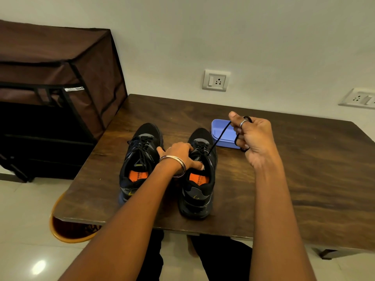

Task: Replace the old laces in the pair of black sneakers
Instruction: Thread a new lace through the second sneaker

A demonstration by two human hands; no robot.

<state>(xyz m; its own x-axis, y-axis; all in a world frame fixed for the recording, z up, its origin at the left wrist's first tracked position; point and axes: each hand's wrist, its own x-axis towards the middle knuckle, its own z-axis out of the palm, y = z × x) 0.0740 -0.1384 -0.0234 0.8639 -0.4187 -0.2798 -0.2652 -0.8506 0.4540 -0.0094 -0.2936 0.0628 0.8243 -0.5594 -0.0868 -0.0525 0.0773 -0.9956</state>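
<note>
On the counter (284,159) we see two black sneakers side by side. Our left hand (180,155) grips the right sneaker (199,179) at its tongue, fingers curled. Our right hand (251,136), raised beside it, holds the black lace (220,136) looped around curled fingers (236,122).

two black sneakers stand side by side, upright, toes toward the far edge of the bench, orange insoles showing. the left sneaker (140,159) is fully laced with a black lace. the right sneaker (199,173) is part unlaced: its black lace (220,134) runs taut up and rightward from an upper eyelet.
</note>
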